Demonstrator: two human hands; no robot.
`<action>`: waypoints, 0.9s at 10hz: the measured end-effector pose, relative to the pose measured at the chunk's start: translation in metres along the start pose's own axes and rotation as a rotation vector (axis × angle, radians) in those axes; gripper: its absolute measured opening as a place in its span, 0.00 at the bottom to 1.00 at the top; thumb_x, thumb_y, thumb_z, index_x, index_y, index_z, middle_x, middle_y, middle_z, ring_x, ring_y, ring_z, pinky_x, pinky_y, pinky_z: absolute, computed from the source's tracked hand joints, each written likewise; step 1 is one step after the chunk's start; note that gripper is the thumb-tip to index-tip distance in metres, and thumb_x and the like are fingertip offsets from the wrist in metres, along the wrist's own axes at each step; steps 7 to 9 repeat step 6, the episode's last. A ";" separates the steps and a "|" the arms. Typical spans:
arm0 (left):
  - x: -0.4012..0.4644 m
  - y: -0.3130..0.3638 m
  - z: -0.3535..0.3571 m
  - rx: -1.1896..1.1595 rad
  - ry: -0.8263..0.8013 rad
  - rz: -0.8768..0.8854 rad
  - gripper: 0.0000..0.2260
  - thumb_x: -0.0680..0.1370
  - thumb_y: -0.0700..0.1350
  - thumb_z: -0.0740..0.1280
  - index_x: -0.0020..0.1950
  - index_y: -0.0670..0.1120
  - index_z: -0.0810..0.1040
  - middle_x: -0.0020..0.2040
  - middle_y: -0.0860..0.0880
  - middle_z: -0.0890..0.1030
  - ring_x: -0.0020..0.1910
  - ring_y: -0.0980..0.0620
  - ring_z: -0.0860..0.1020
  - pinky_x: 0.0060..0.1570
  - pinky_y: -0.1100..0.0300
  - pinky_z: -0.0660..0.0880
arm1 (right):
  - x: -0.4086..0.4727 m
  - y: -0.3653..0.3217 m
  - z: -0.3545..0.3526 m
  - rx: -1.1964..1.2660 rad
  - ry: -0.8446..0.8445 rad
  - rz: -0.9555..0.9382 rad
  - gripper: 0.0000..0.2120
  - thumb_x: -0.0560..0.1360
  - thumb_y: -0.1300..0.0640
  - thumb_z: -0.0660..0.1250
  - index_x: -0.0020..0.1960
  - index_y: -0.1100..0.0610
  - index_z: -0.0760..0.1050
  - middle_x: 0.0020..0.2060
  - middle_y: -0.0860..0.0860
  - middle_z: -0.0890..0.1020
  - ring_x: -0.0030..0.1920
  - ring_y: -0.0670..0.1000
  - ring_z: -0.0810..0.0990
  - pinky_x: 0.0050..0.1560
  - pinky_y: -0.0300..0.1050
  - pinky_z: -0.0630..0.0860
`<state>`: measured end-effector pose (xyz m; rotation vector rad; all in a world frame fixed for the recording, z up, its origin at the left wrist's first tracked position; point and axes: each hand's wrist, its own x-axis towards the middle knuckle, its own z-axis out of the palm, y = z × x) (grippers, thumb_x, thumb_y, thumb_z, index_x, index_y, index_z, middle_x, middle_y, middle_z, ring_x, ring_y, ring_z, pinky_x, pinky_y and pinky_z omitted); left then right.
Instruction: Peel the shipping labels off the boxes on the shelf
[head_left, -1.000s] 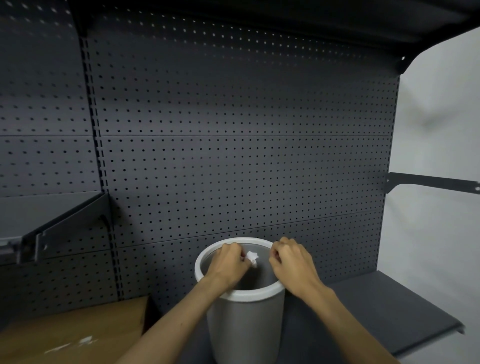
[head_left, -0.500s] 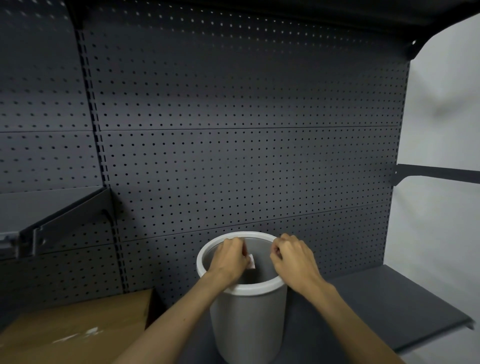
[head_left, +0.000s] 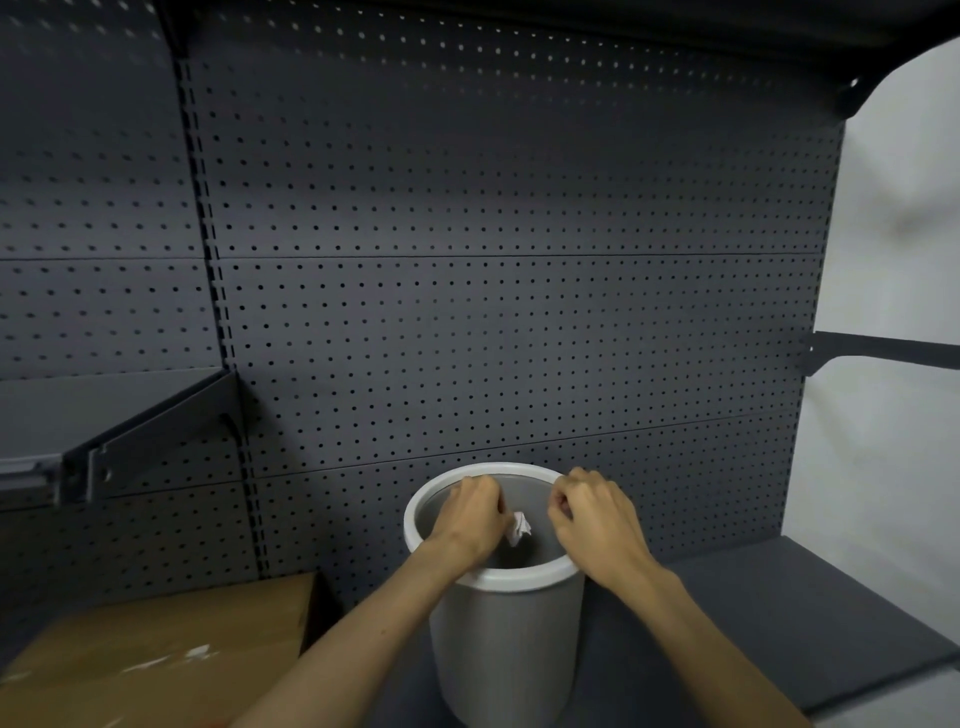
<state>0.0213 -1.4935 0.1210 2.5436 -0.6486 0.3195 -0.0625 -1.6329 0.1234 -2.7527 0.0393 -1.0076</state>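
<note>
Over the round grey plastic bin (head_left: 504, 639) the left hand (head_left: 472, 519) pinches a crumpled white label scrap (head_left: 519, 528) in curled fingers. The scrap hangs just inside the rim, nearer the left hand. The right hand (head_left: 597, 519), fingers curled, seems to hold nothing.

Head camera looks forward and slightly down, close to a pegboard wall (head_left: 519, 312); one view only.
</note>
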 end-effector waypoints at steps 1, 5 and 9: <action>0.001 -0.002 0.001 -0.019 0.008 0.025 0.05 0.74 0.39 0.67 0.43 0.44 0.82 0.46 0.44 0.83 0.46 0.45 0.81 0.46 0.52 0.79 | -0.001 0.002 0.002 -0.007 -0.007 0.007 0.08 0.78 0.58 0.60 0.50 0.57 0.78 0.47 0.51 0.79 0.46 0.50 0.76 0.51 0.44 0.73; 0.002 -0.009 0.001 0.041 -0.031 0.030 0.09 0.76 0.42 0.64 0.35 0.42 0.74 0.41 0.40 0.80 0.43 0.39 0.79 0.43 0.49 0.77 | 0.006 -0.003 0.009 -0.010 -0.019 0.003 0.07 0.77 0.58 0.61 0.47 0.57 0.78 0.46 0.51 0.79 0.46 0.51 0.75 0.50 0.44 0.70; 0.005 -0.012 0.003 -0.021 0.016 0.009 0.09 0.76 0.42 0.62 0.36 0.45 0.73 0.43 0.41 0.80 0.43 0.40 0.78 0.40 0.52 0.76 | 0.006 -0.003 0.012 -0.021 -0.018 0.023 0.07 0.77 0.59 0.61 0.46 0.57 0.78 0.45 0.51 0.79 0.42 0.51 0.73 0.47 0.43 0.69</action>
